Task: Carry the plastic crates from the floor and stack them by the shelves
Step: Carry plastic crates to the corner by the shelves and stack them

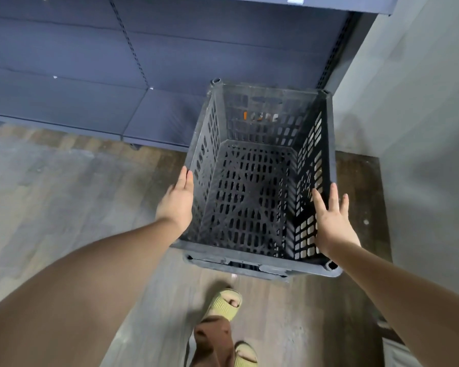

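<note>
A dark grey perforated plastic crate point(263, 256) stands in front of me, its open top facing up and its inside empty. It sits beside the blue shelf unit point(90, 75), in the corner next to the wall. A second rim shows under its near edge, so it seems to rest on another crate. My left hand point(176, 200) lies flat with straight fingers against the crate's left rim. My right hand point(330, 221) has its fingers spread over the right rim, touching it or just above it.
A grey wall point(421, 128) closes off the right side. The blue shelves' low base point(157, 115) runs along the back left. Wood-pattern floor point(64, 194) spreads to the left. My feet in green slippers point(224, 304) stand just behind the crate.
</note>
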